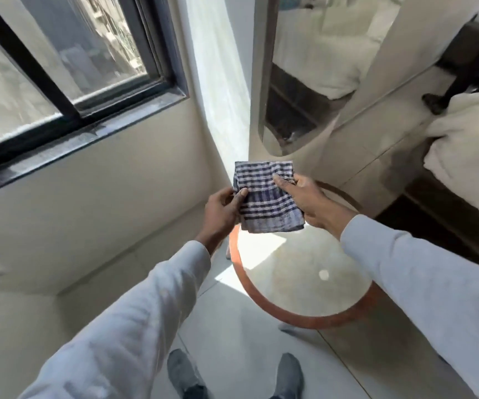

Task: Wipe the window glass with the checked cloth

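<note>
The window glass (59, 53) fills the frame toward ten o'clock, set in a black frame (68, 110) with a dark sill (68, 145) running below it; the panes look hazy and dusty. A cream wall (103, 182) drops from the sill to the pale tiled floor (232, 341). At one o'clock a tall mirror (304, 67) leans upright, and a white bed (468, 145) lies at three o'clock. Near the centre, slightly toward five o'clock, stands a round tabletop (304, 283) with a reddish-brown rim, part of it lit by sun. Two pale-sleeved arms reach in from six o'clock, above a pair of grey shoes (180, 372).

The checked cloth (267, 197), blue and white and folded to a rough square, is held in the air above the far edge of the tabletop, well apart from the glass. The left hand (224, 211) has its grip closed on the cloth's nine o'clock edge, thumb on top. The right hand (304, 197) has its grip closed on the three o'clock edge, thumb lying across the checks.
</note>
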Demonstrator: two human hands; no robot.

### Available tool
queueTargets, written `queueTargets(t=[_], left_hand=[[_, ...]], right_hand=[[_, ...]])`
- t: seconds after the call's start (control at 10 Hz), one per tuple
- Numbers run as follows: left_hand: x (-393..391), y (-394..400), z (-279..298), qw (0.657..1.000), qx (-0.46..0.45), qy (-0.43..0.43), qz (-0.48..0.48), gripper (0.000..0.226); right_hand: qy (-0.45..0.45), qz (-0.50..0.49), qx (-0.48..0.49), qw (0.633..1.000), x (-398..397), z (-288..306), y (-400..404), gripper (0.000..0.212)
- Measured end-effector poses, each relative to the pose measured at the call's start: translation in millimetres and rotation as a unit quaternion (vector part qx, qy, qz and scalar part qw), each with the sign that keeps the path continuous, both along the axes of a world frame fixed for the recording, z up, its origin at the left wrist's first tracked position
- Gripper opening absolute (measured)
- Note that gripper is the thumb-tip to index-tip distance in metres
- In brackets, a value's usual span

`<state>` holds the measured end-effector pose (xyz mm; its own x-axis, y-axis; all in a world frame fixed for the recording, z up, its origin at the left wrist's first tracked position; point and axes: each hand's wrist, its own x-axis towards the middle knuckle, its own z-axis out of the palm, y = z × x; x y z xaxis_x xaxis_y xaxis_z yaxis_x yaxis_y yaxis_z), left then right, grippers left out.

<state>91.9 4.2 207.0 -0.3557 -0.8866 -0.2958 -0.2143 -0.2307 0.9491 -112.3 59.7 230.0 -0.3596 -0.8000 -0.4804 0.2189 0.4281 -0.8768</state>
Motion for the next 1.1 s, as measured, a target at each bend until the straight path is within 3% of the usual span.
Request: queueTargets(t=[0.1, 0.3, 0.4, 0.5, 0.6, 0.8, 0.9, 1.0, 1.1], left_hand=[[-18, 10, -82, 0.999, 0.035, -0.015, 0.008, 0.019], [-51, 18, -236, 0.993, 0.094, -0.065, 0.002, 0.025], [-64, 14, -285, 0.990, 0.122, -0.067, -0.016, 0.018], [-74, 5, -312, 0.987, 0.151, -0.051, -0.008, 0.015], [-79, -2, -329, 0.986, 0.105, -0.130, -0.014, 0.019], [-85, -12, -344, 0.966, 0.032, -0.253, -0.047, 0.027], [-83, -11, -344, 0.937, -0.027, -0.340, -0.069, 0.026], [-79, -11, -343, 0.912, -0.066, -0.397, -0.085, 0.040], [-71, -13, -324, 0.879, -0.157, -0.441, -0.089, 0.061]], right_hand=[[0.000, 0.011, 0.024, 1.000, -16, -87, 7, 0.015], [0.041, 0.011, 0.098, 0.994, -48, -241, 18, 0.024], [0.060, -0.013, 0.105, 0.993, -57, -297, 19, 0.023], [0.145, -0.036, 0.113, 0.982, -62, -336, 16, 0.027], [0.224, -0.069, 0.140, 0.962, -63, -357, 15, 0.046], [0.270, -0.057, 0.166, 0.947, -64, -376, 11, 0.043], [0.317, -0.020, 0.189, 0.929, -64, -376, 11, 0.039], [0.406, 0.052, 0.203, 0.890, -64, -369, 11, 0.047], [0.531, 0.086, 0.171, 0.826, -58, -341, 12, 0.064]])
